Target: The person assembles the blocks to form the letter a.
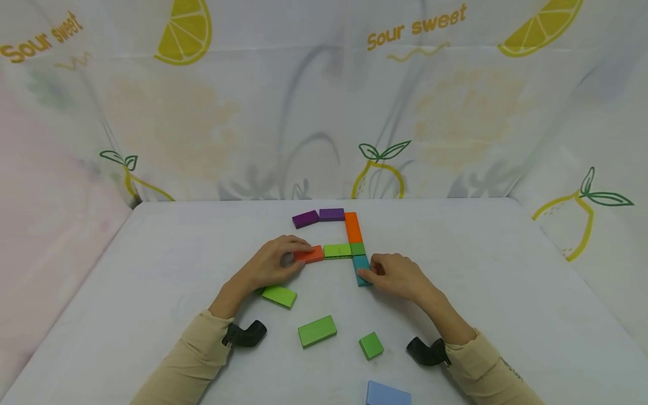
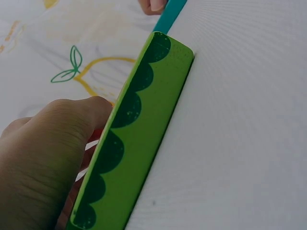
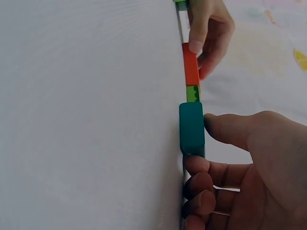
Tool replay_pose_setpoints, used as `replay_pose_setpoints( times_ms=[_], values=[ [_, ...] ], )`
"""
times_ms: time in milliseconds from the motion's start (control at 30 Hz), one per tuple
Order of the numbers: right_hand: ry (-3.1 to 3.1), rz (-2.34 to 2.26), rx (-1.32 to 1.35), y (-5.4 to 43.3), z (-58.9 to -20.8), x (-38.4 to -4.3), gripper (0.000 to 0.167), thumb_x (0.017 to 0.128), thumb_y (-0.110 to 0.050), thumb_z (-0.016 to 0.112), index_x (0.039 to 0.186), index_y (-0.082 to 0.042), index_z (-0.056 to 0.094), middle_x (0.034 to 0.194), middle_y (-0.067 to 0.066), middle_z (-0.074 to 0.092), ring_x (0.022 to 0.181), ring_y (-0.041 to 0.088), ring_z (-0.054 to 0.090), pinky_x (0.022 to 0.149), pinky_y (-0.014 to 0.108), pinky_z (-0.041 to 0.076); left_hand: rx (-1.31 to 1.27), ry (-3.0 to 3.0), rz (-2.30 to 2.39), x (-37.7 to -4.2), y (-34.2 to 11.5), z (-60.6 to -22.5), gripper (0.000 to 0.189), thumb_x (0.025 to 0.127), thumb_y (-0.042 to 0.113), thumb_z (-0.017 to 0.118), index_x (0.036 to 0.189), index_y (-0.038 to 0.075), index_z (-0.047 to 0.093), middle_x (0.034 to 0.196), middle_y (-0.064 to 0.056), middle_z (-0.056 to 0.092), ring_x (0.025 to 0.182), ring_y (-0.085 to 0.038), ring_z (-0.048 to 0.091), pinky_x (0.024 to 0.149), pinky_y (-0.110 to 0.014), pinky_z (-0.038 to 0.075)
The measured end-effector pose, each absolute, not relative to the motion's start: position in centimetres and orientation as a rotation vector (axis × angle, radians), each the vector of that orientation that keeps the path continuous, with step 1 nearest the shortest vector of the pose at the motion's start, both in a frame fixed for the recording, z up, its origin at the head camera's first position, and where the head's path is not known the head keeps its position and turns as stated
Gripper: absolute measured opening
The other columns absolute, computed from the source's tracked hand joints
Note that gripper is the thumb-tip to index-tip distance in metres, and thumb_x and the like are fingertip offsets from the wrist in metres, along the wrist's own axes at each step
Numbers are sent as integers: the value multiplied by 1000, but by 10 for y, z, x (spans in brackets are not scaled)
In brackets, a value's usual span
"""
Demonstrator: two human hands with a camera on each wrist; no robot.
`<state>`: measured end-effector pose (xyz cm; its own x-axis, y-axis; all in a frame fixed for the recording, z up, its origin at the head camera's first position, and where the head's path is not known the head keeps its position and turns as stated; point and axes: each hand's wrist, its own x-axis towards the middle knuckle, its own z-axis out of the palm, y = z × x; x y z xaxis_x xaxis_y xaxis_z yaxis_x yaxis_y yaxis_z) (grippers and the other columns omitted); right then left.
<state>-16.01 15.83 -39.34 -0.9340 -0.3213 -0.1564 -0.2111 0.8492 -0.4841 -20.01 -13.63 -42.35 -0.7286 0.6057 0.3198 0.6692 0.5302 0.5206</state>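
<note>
My left hand (image 1: 275, 261) pinches a red-orange block (image 1: 313, 255) flat on the white table, thumb on its near side and fingers on its far side. My right hand (image 1: 402, 277) grips the near end of a teal block (image 1: 360, 265), with the thumb (image 3: 228, 128) against it and the other fingers curled below. Between the hands lie a light green block (image 1: 337, 251) and a small green block (image 1: 357, 249). An orange block (image 1: 354, 227) extends away from the small green one. Two purple blocks (image 1: 331, 215) run leftward from its far end.
Beside my left wrist lies a light green block (image 1: 279, 296), its scalloped side large in the left wrist view. Nearer are a green block (image 1: 317, 331), a green cube-like block (image 1: 371, 345) and a blue block (image 1: 388, 394). A lemon-print cloth (image 1: 324, 112) hangs behind the table.
</note>
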Motion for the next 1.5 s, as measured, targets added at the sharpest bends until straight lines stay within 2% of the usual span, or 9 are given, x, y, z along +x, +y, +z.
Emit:
replay_pose_setpoints(
  times_ms=[1133,1500],
  values=[
    [2804,-710,-409,158,-393,-160,32,90,-39,59,73,-14,52,59,-4,43,54,12,43,50,24,30,-1119,-2664,-987,-201,-136,-424,29,87,15,66,117,15,67,117,-2,65,111,-18,58,95,-39,48],
    [2801,-711,-396,158,-394,-161,31,90,-39,59,73,-14,53,59,-4,43,54,12,43,50,24,30,-1092,-2660,-1038,-202,-136,-427,28,89,16,64,117,16,66,116,2,65,111,-15,58,97,-38,47]
  ],
)
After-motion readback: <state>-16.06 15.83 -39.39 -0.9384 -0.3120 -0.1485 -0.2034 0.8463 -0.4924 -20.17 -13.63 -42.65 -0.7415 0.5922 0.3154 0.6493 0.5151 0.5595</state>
